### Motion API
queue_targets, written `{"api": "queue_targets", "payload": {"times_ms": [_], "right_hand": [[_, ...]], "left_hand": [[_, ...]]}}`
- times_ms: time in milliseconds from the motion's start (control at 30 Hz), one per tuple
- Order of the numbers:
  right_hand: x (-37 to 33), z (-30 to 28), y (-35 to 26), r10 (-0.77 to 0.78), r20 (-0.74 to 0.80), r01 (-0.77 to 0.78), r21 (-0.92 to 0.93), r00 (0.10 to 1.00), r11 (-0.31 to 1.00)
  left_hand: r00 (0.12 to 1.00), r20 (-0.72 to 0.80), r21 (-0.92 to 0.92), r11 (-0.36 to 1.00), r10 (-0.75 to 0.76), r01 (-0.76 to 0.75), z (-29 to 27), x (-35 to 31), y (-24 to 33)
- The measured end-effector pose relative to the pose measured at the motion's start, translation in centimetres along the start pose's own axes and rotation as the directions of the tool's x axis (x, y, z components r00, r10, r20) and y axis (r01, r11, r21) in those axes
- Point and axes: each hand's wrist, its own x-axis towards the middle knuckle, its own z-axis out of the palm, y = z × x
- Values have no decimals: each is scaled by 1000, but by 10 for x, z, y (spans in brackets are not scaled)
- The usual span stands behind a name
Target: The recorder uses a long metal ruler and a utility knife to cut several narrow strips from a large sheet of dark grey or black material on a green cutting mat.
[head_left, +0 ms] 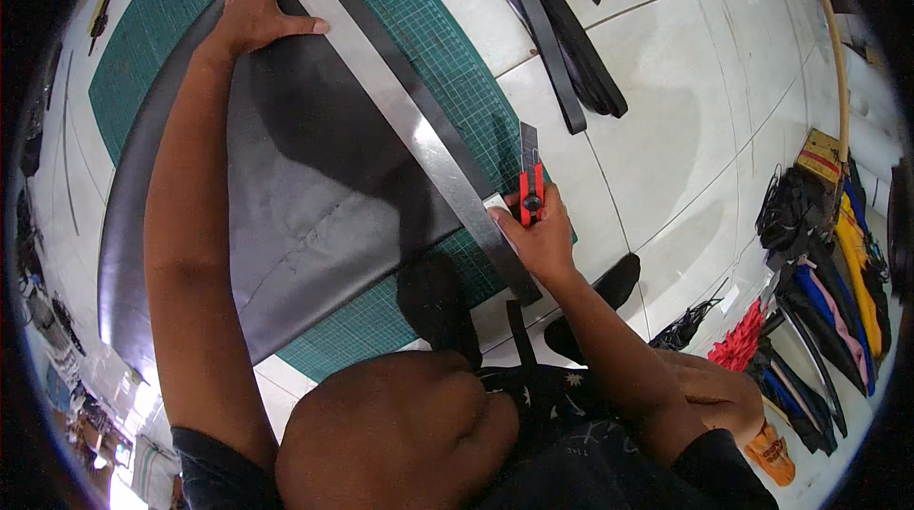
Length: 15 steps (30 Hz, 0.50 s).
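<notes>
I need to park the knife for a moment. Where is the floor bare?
Bare white tile floor lies right of the green cutting mat, between the pile of black straps and the coloured strap bundles. The mat is crowded: black leather sheet, long steel ruler, both hands.

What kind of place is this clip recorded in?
Probably a small leather or bag-making workshop, with work done on a tiled floor. A dark leather sheet lies on a green cutting mat, the left hand presses a long steel ruler flat, and cut black straps lie nearby.
</notes>
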Motion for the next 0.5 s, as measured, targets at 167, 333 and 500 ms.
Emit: {"api": "queue_targets", "payload": {"times_ms": [167,333,500], "right_hand": [[3,2,4,19,17,-20,86,1000,996],[3,-1,-7,25,25,-28,107,999,994],[4,1,-3,0,7,-1,130,1000,991]], "left_hand": [[996,-87,-10,1000,12,-13,4,-1,-2],[998,-61,-1,1000,-12,12,-2,-3,4],[999,-14,17,999,-44,44,-12,-5,7]]}}
